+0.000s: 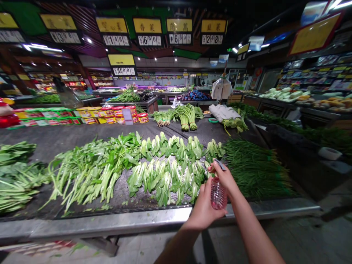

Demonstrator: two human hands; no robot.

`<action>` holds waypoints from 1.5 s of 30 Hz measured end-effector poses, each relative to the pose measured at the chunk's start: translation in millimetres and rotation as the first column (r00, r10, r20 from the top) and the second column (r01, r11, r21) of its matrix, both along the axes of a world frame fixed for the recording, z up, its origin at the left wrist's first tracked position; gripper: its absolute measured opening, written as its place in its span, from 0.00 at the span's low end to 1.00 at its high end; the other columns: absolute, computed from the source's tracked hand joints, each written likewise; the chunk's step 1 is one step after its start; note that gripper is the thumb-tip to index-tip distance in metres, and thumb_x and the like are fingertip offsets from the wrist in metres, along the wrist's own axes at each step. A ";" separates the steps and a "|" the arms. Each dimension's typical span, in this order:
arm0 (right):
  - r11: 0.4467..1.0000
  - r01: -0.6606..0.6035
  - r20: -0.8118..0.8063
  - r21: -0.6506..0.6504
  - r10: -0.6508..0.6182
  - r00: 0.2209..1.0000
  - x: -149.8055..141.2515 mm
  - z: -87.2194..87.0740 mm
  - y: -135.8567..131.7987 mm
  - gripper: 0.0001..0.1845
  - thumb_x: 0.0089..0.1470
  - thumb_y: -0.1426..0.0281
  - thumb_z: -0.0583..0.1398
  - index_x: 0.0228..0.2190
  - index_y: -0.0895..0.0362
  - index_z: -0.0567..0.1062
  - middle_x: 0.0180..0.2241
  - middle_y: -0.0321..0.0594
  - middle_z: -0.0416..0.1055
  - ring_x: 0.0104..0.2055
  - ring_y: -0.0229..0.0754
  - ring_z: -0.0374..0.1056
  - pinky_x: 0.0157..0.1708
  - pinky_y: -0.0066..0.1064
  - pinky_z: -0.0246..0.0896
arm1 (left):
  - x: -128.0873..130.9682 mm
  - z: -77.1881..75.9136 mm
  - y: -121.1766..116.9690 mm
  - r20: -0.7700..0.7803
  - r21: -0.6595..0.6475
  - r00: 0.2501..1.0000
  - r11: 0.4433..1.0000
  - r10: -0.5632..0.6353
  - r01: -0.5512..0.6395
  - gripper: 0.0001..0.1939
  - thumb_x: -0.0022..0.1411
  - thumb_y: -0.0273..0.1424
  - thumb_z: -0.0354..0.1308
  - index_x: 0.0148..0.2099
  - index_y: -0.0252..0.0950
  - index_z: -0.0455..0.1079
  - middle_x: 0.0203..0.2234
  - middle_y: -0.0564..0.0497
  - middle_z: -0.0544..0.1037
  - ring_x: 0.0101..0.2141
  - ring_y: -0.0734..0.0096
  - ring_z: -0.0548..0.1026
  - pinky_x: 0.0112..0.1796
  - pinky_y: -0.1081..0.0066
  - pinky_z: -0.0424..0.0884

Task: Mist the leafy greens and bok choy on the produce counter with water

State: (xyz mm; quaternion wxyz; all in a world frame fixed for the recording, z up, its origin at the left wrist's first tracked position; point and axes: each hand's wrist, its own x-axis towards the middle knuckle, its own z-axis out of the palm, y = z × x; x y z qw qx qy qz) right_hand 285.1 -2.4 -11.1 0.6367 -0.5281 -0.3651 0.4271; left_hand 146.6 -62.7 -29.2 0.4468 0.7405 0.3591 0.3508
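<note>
Pink-tinted, clear and ribbed, a small bottle [219, 196] sits in the grip of a shopper's left hand [204, 208], whose fingers and thumb wrap its lower part. The right hand [224, 176] closes on a flat grey piece [220, 164] just above it; whether the two are joined cannot be told. Below the grip runs the metal rail [123, 222] of a produce stand. Just left of it and beyond, bok choy [164, 182] lies in rows; farther left spread long-stemmed leafy greens [111, 165]. Just right of the grip, Chinese chives [251, 167] lie bundled. Well beyond stand tied green bunches [187, 115] and, leftward, stacked tubs [111, 114], with yellow-topped price signs [213, 31] hanging above.
</note>
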 end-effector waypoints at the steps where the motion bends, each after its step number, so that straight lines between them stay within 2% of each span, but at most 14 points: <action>1: 1.000 -0.006 -0.001 0.005 0.006 1.000 0.6 -2.4 -0.4 0.26 0.42 0.49 0.63 0.38 0.54 0.74 0.27 0.39 0.76 0.33 0.46 0.72 0.31 0.34 0.65 | -0.1 -0.3 -1.2 -0.005 -0.004 1.000 1.000 0.001 -0.001 0.60 0.38 0.30 0.71 0.67 0.43 0.39 0.55 0.43 0.58 0.54 0.55 0.61 0.55 0.59 0.59; 5: 1.000 -0.028 0.006 -0.004 0.028 1.000 0.8 -9.9 -3.2 0.25 0.43 0.48 0.62 0.37 0.54 0.75 0.29 0.39 0.77 0.34 0.45 0.72 0.34 0.34 0.65 | -0.8 -4.0 -4.3 -0.027 -0.029 1.000 1.000 0.004 -0.004 0.58 0.37 0.29 0.71 0.66 0.42 0.41 0.55 0.43 0.57 0.55 0.54 0.60 0.56 0.59 0.58; 10: 0.999 -0.044 -0.003 -0.026 0.044 0.999 -6.8 -16.7 -9.1 0.23 0.43 0.47 0.62 0.30 0.55 0.75 0.28 0.40 0.77 0.33 0.46 0.72 0.34 0.34 0.65 | -3.2 -13.6 -9.3 -0.066 -0.045 0.997 0.998 0.032 -0.035 0.60 0.36 0.30 0.71 0.66 0.40 0.40 0.56 0.41 0.57 0.56 0.51 0.59 0.57 0.58 0.56; 15: 0.994 -0.094 -0.046 -0.052 0.092 0.995 -18.0 -26.8 -21.7 0.22 0.44 0.47 0.61 0.26 0.54 0.74 0.25 0.38 0.75 0.28 0.43 0.71 0.31 0.33 0.65 | -6.9 -23.5 -24.4 -0.121 -0.114 0.990 0.989 0.076 -0.090 0.61 0.34 0.30 0.70 0.66 0.36 0.40 0.56 0.39 0.57 0.56 0.49 0.58 0.57 0.59 0.56; 21: 0.989 -0.118 -0.080 -0.092 0.110 0.991 -23.9 -37.8 -34.8 0.24 0.39 0.45 0.62 0.22 0.54 0.72 0.19 0.37 0.72 0.23 0.44 0.69 0.27 0.34 0.65 | -6.6 -42.3 -41.8 -0.098 -0.138 0.989 0.983 0.109 -0.122 0.61 0.31 0.25 0.70 0.66 0.40 0.42 0.54 0.42 0.59 0.53 0.51 0.62 0.56 0.59 0.58; 24: 0.985 -0.132 -0.085 -0.114 0.122 0.989 -21.9 -41.6 -39.2 0.24 0.39 0.45 0.62 0.21 0.54 0.72 0.18 0.37 0.71 0.21 0.43 0.68 0.23 0.33 0.63 | -4.5 -46.9 -46.1 -0.099 -0.135 0.988 0.983 0.115 -0.128 0.61 0.31 0.24 0.70 0.66 0.40 0.42 0.53 0.42 0.60 0.52 0.52 0.62 0.55 0.59 0.58; 28: 0.987 -0.081 -0.102 -0.141 0.067 0.993 -13.7 -45.5 -45.3 0.23 0.39 0.46 0.63 0.22 0.54 0.73 0.20 0.38 0.74 0.24 0.45 0.70 0.25 0.34 0.65 | -0.8 -44.6 -47.8 -0.120 -0.150 0.990 0.984 0.077 -0.095 0.62 0.30 0.25 0.71 0.66 0.38 0.42 0.54 0.41 0.59 0.53 0.50 0.61 0.56 0.59 0.57; 33: 0.989 -0.002 -0.127 -0.145 -0.016 0.992 0.0 -45.4 -55.2 0.22 0.37 0.48 0.65 0.24 0.53 0.73 0.24 0.38 0.76 0.30 0.47 0.73 0.29 0.34 0.66 | 5.4 -41.6 -48.2 -0.111 -0.185 0.994 0.983 -0.003 -0.018 0.64 0.30 0.31 0.73 0.66 0.42 0.42 0.56 0.42 0.57 0.55 0.48 0.59 0.56 0.56 0.56; 39: 0.985 0.058 -0.073 -0.162 -0.071 0.995 10.3 -51.4 -64.9 0.24 0.38 0.45 0.63 0.20 0.54 0.72 0.19 0.37 0.73 0.24 0.44 0.70 0.27 0.33 0.64 | 11.1 -47.2 -52.7 -0.091 -0.210 0.993 0.977 -0.069 0.048 0.64 0.29 0.31 0.74 0.66 0.43 0.42 0.54 0.43 0.59 0.52 0.49 0.61 0.55 0.56 0.58; 45: 0.966 0.059 -0.116 -0.250 -0.090 0.989 10.5 -62.3 -71.8 0.24 0.38 0.46 0.63 0.20 0.55 0.72 0.16 0.35 0.70 0.17 0.39 0.64 0.20 0.31 0.59 | 10.2 -52.1 -55.4 -0.073 -0.205 0.991 0.974 -0.113 0.096 0.66 0.29 0.30 0.74 0.67 0.43 0.39 0.54 0.44 0.59 0.51 0.52 0.62 0.54 0.57 0.59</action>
